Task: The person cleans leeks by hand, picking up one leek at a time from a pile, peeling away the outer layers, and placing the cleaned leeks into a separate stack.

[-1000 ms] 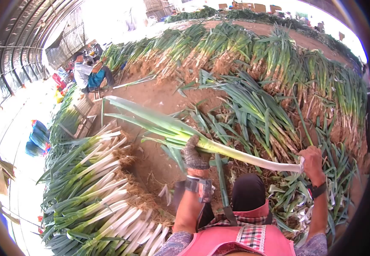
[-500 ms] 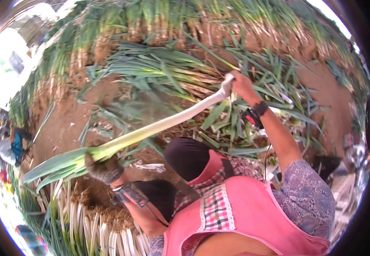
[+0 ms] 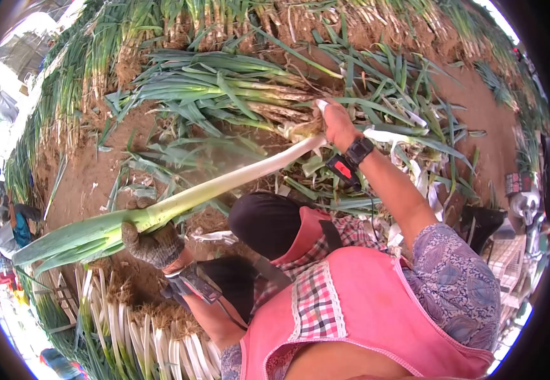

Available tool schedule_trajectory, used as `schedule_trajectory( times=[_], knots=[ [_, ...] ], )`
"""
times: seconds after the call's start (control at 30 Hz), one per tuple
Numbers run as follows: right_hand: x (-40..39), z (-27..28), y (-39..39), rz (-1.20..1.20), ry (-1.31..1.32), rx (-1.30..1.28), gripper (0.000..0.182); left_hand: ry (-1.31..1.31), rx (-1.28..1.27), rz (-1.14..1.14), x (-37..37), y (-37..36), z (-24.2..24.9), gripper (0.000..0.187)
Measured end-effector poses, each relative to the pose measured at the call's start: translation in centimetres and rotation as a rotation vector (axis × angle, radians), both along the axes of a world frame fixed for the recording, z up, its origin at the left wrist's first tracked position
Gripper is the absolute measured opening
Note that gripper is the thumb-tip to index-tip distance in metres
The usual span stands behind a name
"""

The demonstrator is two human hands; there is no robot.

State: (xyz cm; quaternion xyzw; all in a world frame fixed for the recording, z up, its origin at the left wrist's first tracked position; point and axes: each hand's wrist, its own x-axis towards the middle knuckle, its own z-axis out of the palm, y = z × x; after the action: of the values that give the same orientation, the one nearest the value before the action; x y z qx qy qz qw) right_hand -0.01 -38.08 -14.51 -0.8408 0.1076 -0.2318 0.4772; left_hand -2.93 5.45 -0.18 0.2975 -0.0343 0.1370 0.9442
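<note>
A long leek [image 3: 237, 180] slants across in front of me, green leaves at lower left and white shank at upper right. My left hand [image 3: 153, 242], in a dirty knit glove, is closed around it where the leaves begin to fan out. At the white end, my bare right hand [image 3: 338, 126] has its fingers curled in beside the brownish roots [image 3: 303, 130]. Something small and white shows at its thumb; I cannot make out what. Just beyond that hand lies a heap of untrimmed leeks [image 3: 224, 88] on the soil.
Cut leaves and white peelings [image 3: 408, 126] litter the ground at right. Cleaned leeks [image 3: 142, 342] lie in a row at lower left, roots toward me. Bundled leeks [image 3: 180, 25] ring the back. Another person [image 3: 6, 234] is at far left. My knee [image 3: 265, 228] juts up below the leek.
My right hand has shifted slightly left and up, and roots now show beside it. The left hand still grips the leek, with its fingers more visible. The view has shifted a little.
</note>
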Motion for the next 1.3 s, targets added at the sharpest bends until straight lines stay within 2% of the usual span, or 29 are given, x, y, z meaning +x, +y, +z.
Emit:
schedule_trajectory(
  times=[0.03, 0.07, 0.13, 0.2, 0.3, 0.33, 0.4, 0.43, 0.47, 0.57, 0.6, 0.7, 0.73, 0.8, 0.87, 0.9, 0.93, 0.97, 1.0, 1.03, 1.07, 1.1, 1.13, 1.17, 1.2, 1.23, 1.27, 1.3],
  knots=[
    [-1.0, 0.9, 0.4, -0.075, 0.031, -0.011, 0.015, -0.012, 0.002, -0.068, -0.1, 0.1, 0.2, 0.033],
    [-2.9, 2.4, -0.3, -0.093, 0.164, -0.366, 0.015, -0.024, 0.002, -0.135, -0.1, 0.1, 0.3, 0.033],
    [-5.5, 5.2, -1.5, -0.184, 0.308, -0.678, 0.016, 0.015, -0.026, -0.125, -0.1, 0.4, 0.5, 0.034],
    [-7.3, 6.7, -3.3, -0.330, 0.321, -0.593, 0.019, 0.079, 0.010, -0.084, -0.4, 1.4, 1.0, 0.033],
    [-8.6, 6.1, -9.5, -0.547, 0.773, -0.530, 0.024, 0.143, 0.049, 0.092, 0.0, 3.2, -0.8, 0.031],
    [-9.6, 3.9, -12.6, -0.588, 0.782, -0.518, 0.026, 0.103, 0.021, -0.010, 0.1, 4.1, -1.2, 0.031],
    [-10.6, -1.8, -19.5, -0.432, 0.618, -0.526, 0.031, 0.233, 0.151, 0.286, 0.2, 2.9, -1.1, 0.035],
    [-11.6, -3.3, -21.7, -0.281, 0.578, -0.547, 0.034, 0.222, 0.237, 0.329, 0.1, 3.0, -1.4, 0.040],
    [-12.8, -2.4, -21.7, -0.110, 0.623, -0.585, 0.035, 0.214, 0.322, 0.376, 0.0, 3.1, -1.8, 0.047],
    [-14.0, 5.7, -15.7, 0.066, 1.038, -0.758, 0.041, 0.238, 0.175, 0.379, 0.0, 2.1, -0.4, 0.040],
    [-13.9, 5.6, -16.1, 0.176, 0.911, -0.740, 0.045, 0.242, 0.136, 0.359, 0.2, 2.1, -0.2, 0.035],
    [-11.7, 4.2, -15.9, 0.126, 0.612, -0.513, 0.050, 0.319, 0.254, 0.521, 0.5, 1.1, 0.1, 0.025],
    [-10.8, 6.0, -13.6, 0.145, 0.557, -0.341, 0.049, 0.337, 0.254, 0.546, 0.4, 1.2, 0.1, 0.025],
    [-9.1, 11.8, -7.3, 0.170, 0.442, 0.004, 0.048, 0.341, 0.133, 0.490, 1.0, 2.4, -0.5, 0.032],
    [-6.6, 9.4, -6.3, 0.270, 0.196, 0.146, 0.042, 0.358, -0.023, 0.448, 1.4, 2.6, -0.4, 0.031],
    [-6.0, 8.0, -6.3, 0.315, 0.126, 0.101, 0.040, 0.365, -0.104, 0.431, 1.5, 2.7, -0.3, 0.031],
    [-5.3, 6.7, -6.4, 0.359, 0.055, 0.057, 0.038, 0.296, -0.154, 0.287, 1.8, 3.6, -1.1, 0.029],
    [-5.1, 5.4, -6.0, 0.412, 0.032, -0.095, 0.036, 0.220, -0.198, 0.164, 1.8, 5.0, -2.0, 0.026],
    [-5.3, 6.9, -2.2, 0.457, 0.146, 0.361, 0.032, 0.149, -0.104, 0.175, 1.3, 4.7, -2.2, 0.022],
    [-5.5, 8.8, 1.8, 0.400, 0.226, 0.825, 0.028, 0.191, -0.204, 0.235, 2.4, 6.3, -3.8, 0.025],
    [-5.9, 8.2, 2.9, 0.386, 0.273, 0.936, 0.023, 0.203, -0.189, 0.284, 1.9, 5.6, -3.3, 0.024],
    [-6.2, 7.7, 3.9, 0.364, 0.318, 1.047, 0.019, 0.225, -0.123, 0.242, 1.2, 5.0, -2.2, 0.021],
    [-6.8, 7.3, 4.2, 0.337, 0.356, 1.011, 0.019, 0.223, -0.159, 0.243, 1.0, 4.3, -1.2, 0.019],
    [-7.7, 9.4, 4.5, 0.429, 0.359, 0.418, 0.023, 0.261, -0.168, 0.270, 1.1, 4.8, -1.6, 0.018],
    [-6.8, 6.8, 0.5, 0.415, 0.276, 0.005, 0.025, 0.235, -0.270, 0.190, 0.4, 3.9, 0.2, 0.019],
    [-5.8, 4.1, -3.4, 0.320, 0.183, -0.407, 0.029, 0.309, -0.357, 0.298, 0.2, 2.7, 1.9, 0.020],
    [-3.9, -1.1, -12.3, 0.173, 0.167, -0.686, 0.022, 0.296, -0.368, 0.291, 0.5, 3.0, 1.0, 0.019],
    [-6.6, -2.6, -17.5, 0.019, -0.033, -1.092, 0.015, 0.270, -0.384, 0.286, 0.9, 3.3, 0.4, 0.019]
  ],
)
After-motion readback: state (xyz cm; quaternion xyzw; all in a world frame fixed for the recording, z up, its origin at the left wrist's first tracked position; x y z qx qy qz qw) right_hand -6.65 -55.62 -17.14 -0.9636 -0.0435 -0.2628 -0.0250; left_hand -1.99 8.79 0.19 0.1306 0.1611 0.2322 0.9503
